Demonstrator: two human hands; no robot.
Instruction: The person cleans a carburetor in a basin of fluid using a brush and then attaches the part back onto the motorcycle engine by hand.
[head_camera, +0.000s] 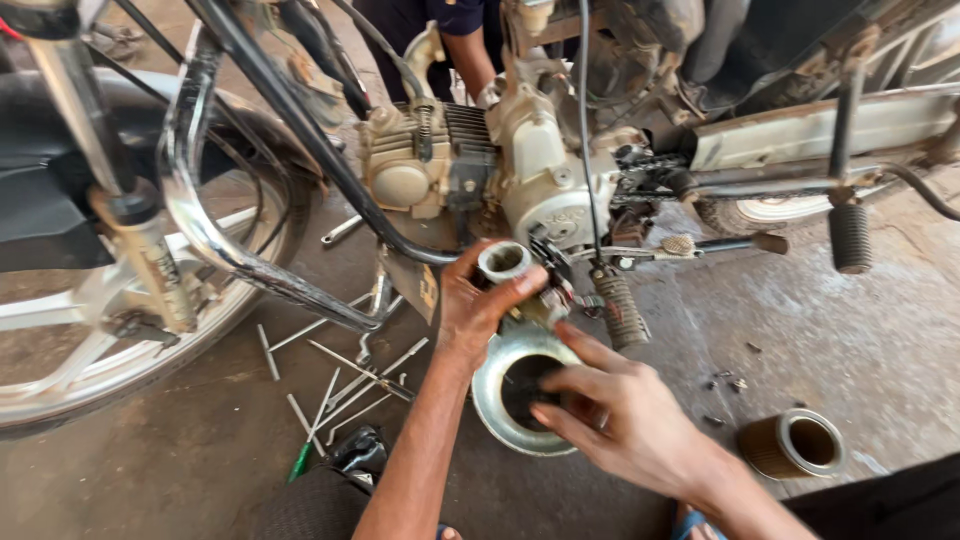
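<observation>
A motorcycle engine (470, 170) fills the top middle of the head view. My left hand (480, 300) is closed around a short metal tube-shaped part (503, 262) just below the engine cover. My right hand (615, 410) rests on a round metal ring-shaped cover (497, 395), its fingers over the dark central hole. The ring sits just under the part in my left hand.
The front wheel (90, 330) and chrome crash bar (200, 220) stand at left. Several wrenches and a green-handled screwdriver (303, 455) lie on the concrete floor. A cylindrical filter element (795, 445) lies at right. Footpegs (850, 235) jut out. Another person's arm (470, 50) shows behind the engine.
</observation>
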